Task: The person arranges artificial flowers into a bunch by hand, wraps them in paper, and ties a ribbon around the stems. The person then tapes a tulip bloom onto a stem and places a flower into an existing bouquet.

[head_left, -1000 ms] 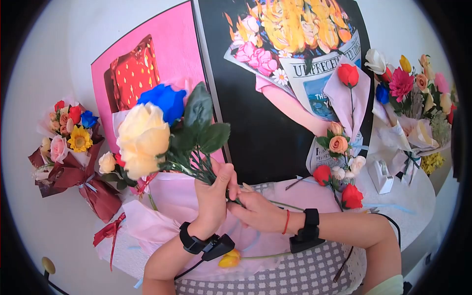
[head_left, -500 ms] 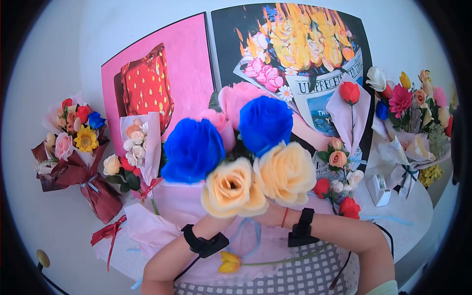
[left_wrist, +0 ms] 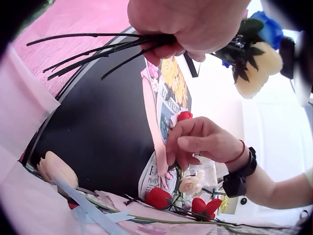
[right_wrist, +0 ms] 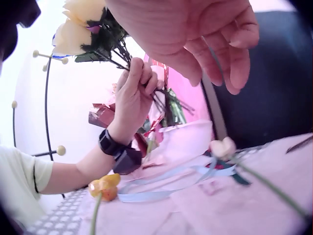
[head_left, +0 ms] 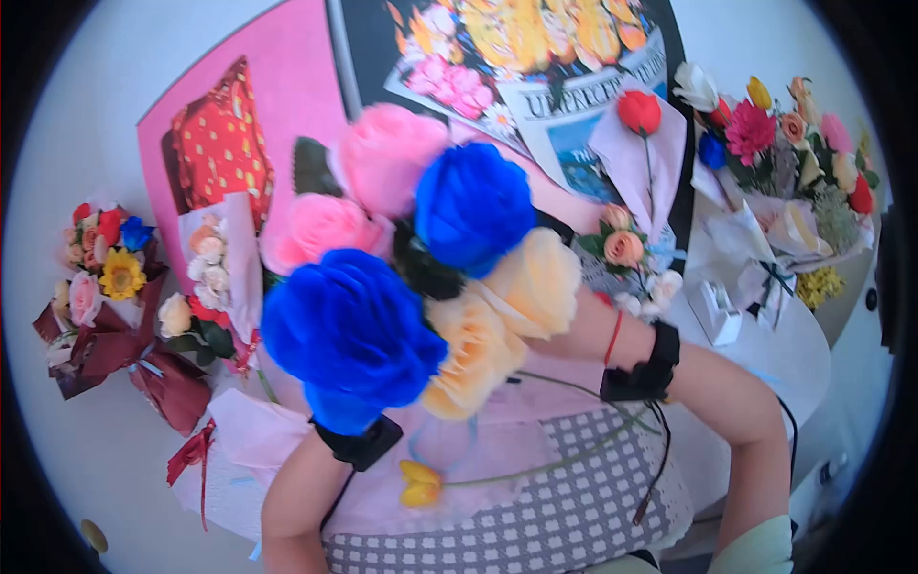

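Note:
My left hand [left_wrist: 188, 24] grips a bunch of roses by its thin dark stems [left_wrist: 93, 49], whose ends stick out past the fist. The bunch has pink roses [head_left: 387, 158], blue roses [head_left: 354, 330] and cream roses [head_left: 473, 359], with dark green leaves among them. In the head view the heads face the camera and cover the left hand. My right hand [left_wrist: 203, 139] is apart from the stems, fingers loosely bent with nothing in them. Below, on pink wrapping paper [right_wrist: 195, 210], lie a yellow tulip [head_left: 421, 483], a cream tulip [right_wrist: 223, 148] and a light blue ribbon [right_wrist: 146, 193].
A wrapped bouquet [head_left: 172, 373] in dark red paper stands at left, another mixed bouquet [head_left: 794, 210] at right. Near it is a white tape dispenser [head_left: 719, 314]. Two pictures lean at the back, one with a pink ground [head_left: 191, 96]. A wrapped red rose [head_left: 639, 113] overlaps the other.
The bunch swung round to face the camera, then shifted left and tilted. My right hand, at the stems a second ago, has let go and moved off to the right.

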Available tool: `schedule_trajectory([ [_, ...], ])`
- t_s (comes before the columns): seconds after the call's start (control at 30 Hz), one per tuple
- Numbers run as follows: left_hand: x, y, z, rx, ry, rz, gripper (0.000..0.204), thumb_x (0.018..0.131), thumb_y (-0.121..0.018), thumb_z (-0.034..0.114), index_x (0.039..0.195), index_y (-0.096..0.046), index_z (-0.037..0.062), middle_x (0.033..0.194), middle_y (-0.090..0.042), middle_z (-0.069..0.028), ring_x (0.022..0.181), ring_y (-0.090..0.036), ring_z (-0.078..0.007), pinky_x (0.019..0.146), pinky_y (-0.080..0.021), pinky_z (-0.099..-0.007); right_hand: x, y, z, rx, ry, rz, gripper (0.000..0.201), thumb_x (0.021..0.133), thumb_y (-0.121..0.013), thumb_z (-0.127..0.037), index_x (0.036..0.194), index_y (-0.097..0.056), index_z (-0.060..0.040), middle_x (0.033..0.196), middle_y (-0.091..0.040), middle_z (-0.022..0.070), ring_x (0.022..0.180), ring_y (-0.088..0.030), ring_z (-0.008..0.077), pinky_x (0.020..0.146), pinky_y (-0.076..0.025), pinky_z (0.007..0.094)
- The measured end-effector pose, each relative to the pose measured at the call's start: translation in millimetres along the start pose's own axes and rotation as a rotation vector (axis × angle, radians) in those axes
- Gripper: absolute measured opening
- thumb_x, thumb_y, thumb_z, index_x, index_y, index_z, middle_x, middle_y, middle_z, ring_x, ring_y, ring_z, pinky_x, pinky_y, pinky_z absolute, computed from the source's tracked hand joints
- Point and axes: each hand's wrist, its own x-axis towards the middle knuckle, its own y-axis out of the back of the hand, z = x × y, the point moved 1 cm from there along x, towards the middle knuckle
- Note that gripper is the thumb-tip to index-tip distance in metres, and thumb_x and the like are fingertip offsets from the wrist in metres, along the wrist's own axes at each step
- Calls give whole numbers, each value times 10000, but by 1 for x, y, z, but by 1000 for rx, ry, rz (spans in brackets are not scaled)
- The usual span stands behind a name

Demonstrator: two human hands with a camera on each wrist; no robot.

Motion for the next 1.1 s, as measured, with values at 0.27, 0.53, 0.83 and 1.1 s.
schedule_trajectory([
  [0.27,-4,-9,-6,-24,69,-79,360,842,-512,67,1194,-441,39,1225,-449,-109,1141,-426,-223,979,-333,-338,-46,50,-5,-511,-280,-441,68,682,-568,-81,663,-623,-47,628,-588,129,666,-614,285,551,-485,382],
  [0.53,4,2,0,145,56,-23,369,839,-512,60,1199,-434,38,1230,-444,-111,1145,-422,-225,980,-328,-335,-83,28,11,-598,-402,-601,96,694,-554,-84,644,-627,-45,665,-605,122,642,-621,258,554,-491,364],
  [0.83,5,6,1,273,52,21,380,835,-513,52,1205,-426,37,1235,-439,-113,1150,-416,-227,981,-323,-333,-58,46,3,-36,-446,-188,91,691,-566,-81,638,-572,-8,639,-575,180,561,-573,332,537,-470,376],
  [1.1,37,-19,4,340,72,41,389,832,-513,45,1210,-419,36,1240,-434,-116,1154,-412,-229,982,-319,-330,-8,103,-24,630,-526,456,68,837,-540,-66,863,-492,-26,661,-546,-4,505,-500,38,423,-364,172],
])
